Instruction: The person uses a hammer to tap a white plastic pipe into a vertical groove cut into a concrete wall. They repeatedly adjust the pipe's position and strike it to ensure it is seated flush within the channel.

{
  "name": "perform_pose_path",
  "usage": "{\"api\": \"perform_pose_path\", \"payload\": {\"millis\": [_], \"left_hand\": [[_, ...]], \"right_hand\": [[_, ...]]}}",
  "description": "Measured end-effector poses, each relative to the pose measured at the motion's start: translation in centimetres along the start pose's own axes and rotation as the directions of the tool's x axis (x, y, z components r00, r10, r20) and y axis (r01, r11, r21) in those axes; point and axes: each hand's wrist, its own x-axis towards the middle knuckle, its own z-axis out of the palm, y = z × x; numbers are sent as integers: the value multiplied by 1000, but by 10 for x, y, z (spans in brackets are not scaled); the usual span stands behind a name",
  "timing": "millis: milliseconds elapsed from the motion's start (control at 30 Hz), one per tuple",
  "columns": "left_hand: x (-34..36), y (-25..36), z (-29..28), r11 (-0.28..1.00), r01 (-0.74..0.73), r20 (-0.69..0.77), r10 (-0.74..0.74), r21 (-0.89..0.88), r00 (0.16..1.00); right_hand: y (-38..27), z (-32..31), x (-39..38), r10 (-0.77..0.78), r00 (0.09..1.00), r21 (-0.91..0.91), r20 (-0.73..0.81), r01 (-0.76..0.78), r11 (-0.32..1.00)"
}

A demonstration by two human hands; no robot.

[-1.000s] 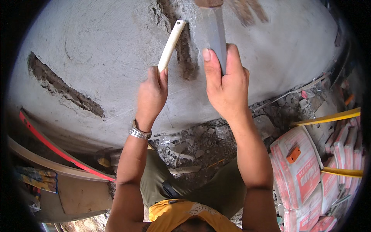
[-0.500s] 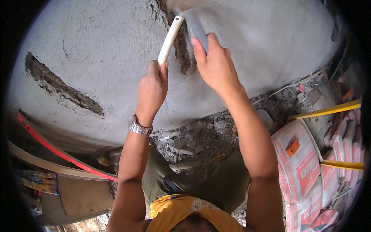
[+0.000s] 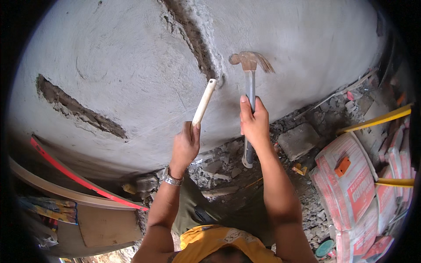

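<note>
My left hand (image 3: 186,144) is closed on a white, flat bar (image 3: 204,100) with a small hole at its upper end, which points at the lower end of a rough channel (image 3: 195,44) cut in the grey plastered wall (image 3: 307,52). To its right, my right hand (image 3: 254,122) grips a claw hammer (image 3: 247,65) by its grey shaft; the rusty head is upright, just right of the channel, and the dark grip shows below my fist. A second, slanting chipped groove (image 3: 79,105) is at the left.
Broken rubble and a concrete lump (image 3: 298,140) line the wall's foot. At right lie stacked pink-and-white bags (image 3: 337,193), an orange object (image 3: 342,165) and yellow bars (image 3: 372,120). At left are a long red bar (image 3: 87,177), a pale curved strip (image 3: 57,184) and brown board (image 3: 105,225).
Both my hands have moved down in the view with the bar and hammer. The hammer, blurred and near the bar's top half a second ago, now shows clearly, apart from it.
</note>
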Motion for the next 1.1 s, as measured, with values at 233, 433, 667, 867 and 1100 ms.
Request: {"api": "perform_pose_path", "payload": {"millis": [233, 433, 667, 867, 1100], "left_hand": [[1, 11, -5, 991, 77, -63, -84, -110, 994], [27, 19, -5, 981, 2, -165, -35, -192, 986], [4, 15, 27, 822, 185, 37, -196, -538, 980], [-68, -13, 85, 807, 375, 162, -339, -456, 927], [-12, 13, 25, 963, 35, -107, -66, -266, 992]], "right_hand": [[0, 1, 2, 197, 980, 152, -3, -195, 969], [5, -2, 4, 204, 979, 82, 6, -204, 975], [12, -5, 9, 201, 979, 35, 15, -202, 979], [16, -3, 13, 201, 980, 21, -1, -201, 979], [25, -7, 18, 210, 978, -50, 19, -208, 977]]}}
